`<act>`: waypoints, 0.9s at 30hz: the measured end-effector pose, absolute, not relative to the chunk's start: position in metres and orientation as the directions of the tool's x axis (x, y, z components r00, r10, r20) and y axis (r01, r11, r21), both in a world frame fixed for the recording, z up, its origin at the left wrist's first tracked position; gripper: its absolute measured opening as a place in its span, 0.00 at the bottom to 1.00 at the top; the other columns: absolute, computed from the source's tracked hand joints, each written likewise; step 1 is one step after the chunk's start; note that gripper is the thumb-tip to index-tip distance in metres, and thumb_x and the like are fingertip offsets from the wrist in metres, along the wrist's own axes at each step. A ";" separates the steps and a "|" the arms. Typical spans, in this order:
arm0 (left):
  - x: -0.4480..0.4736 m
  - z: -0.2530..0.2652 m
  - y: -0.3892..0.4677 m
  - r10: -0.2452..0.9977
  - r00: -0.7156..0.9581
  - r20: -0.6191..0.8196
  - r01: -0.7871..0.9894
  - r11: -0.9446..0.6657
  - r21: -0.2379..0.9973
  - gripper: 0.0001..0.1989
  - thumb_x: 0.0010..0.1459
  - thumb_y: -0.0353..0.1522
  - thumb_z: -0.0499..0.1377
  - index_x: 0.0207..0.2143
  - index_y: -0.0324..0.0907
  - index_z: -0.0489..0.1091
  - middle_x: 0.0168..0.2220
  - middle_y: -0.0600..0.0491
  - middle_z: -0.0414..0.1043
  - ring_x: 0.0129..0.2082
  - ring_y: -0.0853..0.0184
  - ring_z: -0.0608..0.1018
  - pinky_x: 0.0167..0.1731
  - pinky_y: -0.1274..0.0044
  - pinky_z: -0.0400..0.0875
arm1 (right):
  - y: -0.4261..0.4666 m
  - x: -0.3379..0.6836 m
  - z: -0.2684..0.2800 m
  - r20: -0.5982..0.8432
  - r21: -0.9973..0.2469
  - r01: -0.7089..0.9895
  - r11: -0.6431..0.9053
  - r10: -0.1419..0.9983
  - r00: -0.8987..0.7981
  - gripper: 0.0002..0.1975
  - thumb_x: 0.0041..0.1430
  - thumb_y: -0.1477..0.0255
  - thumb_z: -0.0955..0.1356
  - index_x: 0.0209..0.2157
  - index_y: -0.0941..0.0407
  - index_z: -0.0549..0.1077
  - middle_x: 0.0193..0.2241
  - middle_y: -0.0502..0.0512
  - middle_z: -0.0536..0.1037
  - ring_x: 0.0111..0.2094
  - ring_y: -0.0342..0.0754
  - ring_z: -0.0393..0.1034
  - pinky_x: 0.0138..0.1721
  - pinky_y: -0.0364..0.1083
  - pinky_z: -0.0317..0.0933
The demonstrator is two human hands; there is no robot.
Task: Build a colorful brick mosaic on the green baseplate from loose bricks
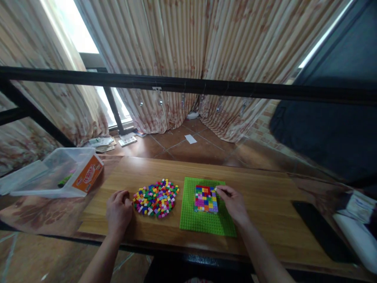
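Note:
A green studded baseplate [188, 220] lies on the wooden table, bearing a compact block of many-coloured small bricks [206, 199]. My right hand [234, 204] reaches in from the right, thumb and fingers pinched at the block's upper right corner. Between the fingertips shows a small whitish brick [216, 189]; whether it touches the block I cannot tell. To the left of the plate is a loose pile of small coloured bricks [156, 198]. Beside that pile's left edge my left hand [119, 208] rests on the table with fingers curled in, their inside hidden.
A clear plastic box [55, 190] with an orange label stands at the far left. On the right lies a dark flat panel [322, 232], with a white packet [361, 206] beyond it. A black rail [182, 81] crosses before striped curtains [173, 43].

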State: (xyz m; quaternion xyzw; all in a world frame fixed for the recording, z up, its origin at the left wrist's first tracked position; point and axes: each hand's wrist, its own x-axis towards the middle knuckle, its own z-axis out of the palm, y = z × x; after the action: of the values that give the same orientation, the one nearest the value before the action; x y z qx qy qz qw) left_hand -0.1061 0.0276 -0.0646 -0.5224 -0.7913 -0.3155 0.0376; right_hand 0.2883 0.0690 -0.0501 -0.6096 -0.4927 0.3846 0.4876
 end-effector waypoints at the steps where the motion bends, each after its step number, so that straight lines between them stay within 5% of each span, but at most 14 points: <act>1: -0.106 -0.064 0.028 0.805 -0.451 0.386 0.850 0.256 0.459 0.14 0.54 0.32 0.49 0.35 0.38 0.73 0.41 0.44 0.74 0.44 0.57 0.73 0.49 0.67 0.68 | 0.070 0.287 -0.051 0.009 -0.975 0.219 -0.039 0.977 0.214 0.19 0.44 0.55 0.72 0.32 0.55 0.79 0.32 0.56 0.81 0.35 0.52 0.74 0.41 0.51 0.66; 12: -0.105 -0.063 0.028 0.801 -0.470 0.371 0.845 0.288 0.450 0.14 0.53 0.32 0.50 0.36 0.38 0.74 0.42 0.44 0.74 0.45 0.56 0.73 0.49 0.66 0.68 | 0.078 0.290 -0.055 -0.049 -0.977 0.197 -0.078 0.988 0.147 0.17 0.45 0.57 0.72 0.31 0.55 0.80 0.31 0.55 0.81 0.31 0.50 0.74 0.35 0.49 0.68; 27: -0.108 -0.068 0.027 0.810 -0.435 0.393 0.867 0.259 0.426 0.14 0.54 0.31 0.50 0.37 0.38 0.73 0.42 0.44 0.74 0.43 0.56 0.74 0.48 0.66 0.70 | 0.077 0.289 -0.047 0.031 -0.951 0.308 0.001 0.995 0.092 0.13 0.47 0.59 0.71 0.30 0.53 0.80 0.31 0.54 0.82 0.34 0.52 0.76 0.40 0.51 0.69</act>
State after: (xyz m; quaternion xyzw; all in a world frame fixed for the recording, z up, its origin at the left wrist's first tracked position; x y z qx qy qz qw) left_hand -0.1078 0.0272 -0.0685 -0.5294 -0.7919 -0.3005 0.0475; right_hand 0.2886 0.0768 -0.0471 -0.5912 -0.5513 0.3873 0.4433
